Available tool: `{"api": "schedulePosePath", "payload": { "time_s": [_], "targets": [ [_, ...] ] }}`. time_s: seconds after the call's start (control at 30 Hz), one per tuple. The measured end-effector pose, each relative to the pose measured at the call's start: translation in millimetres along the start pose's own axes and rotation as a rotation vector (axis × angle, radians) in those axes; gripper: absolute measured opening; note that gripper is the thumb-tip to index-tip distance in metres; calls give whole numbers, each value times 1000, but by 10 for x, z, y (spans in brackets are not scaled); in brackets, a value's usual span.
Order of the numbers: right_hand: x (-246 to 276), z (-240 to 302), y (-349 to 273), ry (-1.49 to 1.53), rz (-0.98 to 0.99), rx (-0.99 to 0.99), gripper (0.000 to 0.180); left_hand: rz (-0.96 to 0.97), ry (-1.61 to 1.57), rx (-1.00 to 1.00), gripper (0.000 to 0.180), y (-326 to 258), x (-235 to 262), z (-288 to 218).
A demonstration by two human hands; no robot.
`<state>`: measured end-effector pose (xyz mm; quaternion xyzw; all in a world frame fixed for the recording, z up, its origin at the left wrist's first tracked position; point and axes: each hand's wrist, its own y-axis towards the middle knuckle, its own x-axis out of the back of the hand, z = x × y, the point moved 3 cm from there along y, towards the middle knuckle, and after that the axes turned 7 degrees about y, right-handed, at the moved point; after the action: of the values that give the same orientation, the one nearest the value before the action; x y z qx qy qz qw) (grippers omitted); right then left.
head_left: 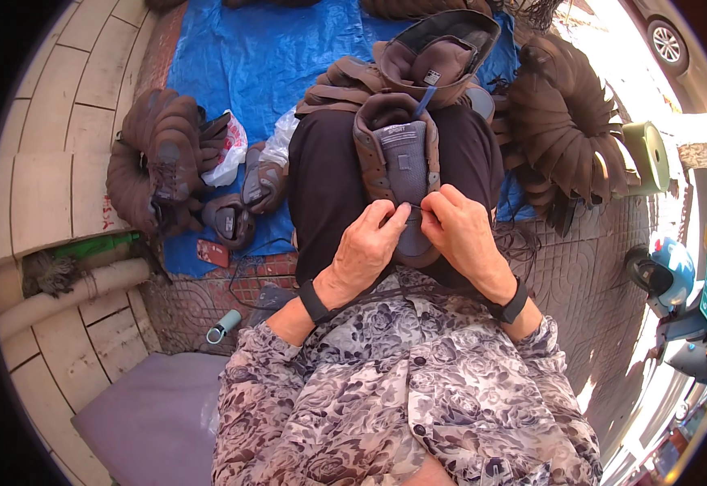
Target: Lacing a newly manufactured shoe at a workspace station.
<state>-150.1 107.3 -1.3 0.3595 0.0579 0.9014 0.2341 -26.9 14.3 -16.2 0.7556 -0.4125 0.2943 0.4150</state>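
Note:
On my lap rests a brown and grey shoe upper [403,154], its tongue facing up and its toe toward me. My left hand [368,247] and my right hand [463,239] meet over its lower lacing area, both with fingers pinched. A short stretch of thin dark shoelace [416,207] runs between the fingertips; the rest is mostly hidden by the hands. Just beyond my knees another brown upper [438,61] lies with its padded opening up, next to stacked brown pieces [341,85].
A blue tarp [240,73] covers the paving ahead. Coiled stacks of uppers stand at left [147,158] and right [560,113]. Near the left stack are a grey-brown shoe [229,222], a plastic bag [228,154] and a red phone-like object [213,253]. Parked scooters [685,300] line the right.

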Motion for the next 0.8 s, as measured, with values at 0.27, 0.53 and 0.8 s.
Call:
{"api": "schedulePosePath", "payload": {
  "time_s": [0.27,0.53,0.8],
  "targets": [
    [16,16,76,-136,132,63,11,-13,-129,101,30,7,25,15],
    [2,24,120,-6,93,-16,8,-3,-380,322,22,-41,90,148],
    [21,27,130,-61,151,69,10,-132,-225,92,34,346,330,257]
  ]
}}
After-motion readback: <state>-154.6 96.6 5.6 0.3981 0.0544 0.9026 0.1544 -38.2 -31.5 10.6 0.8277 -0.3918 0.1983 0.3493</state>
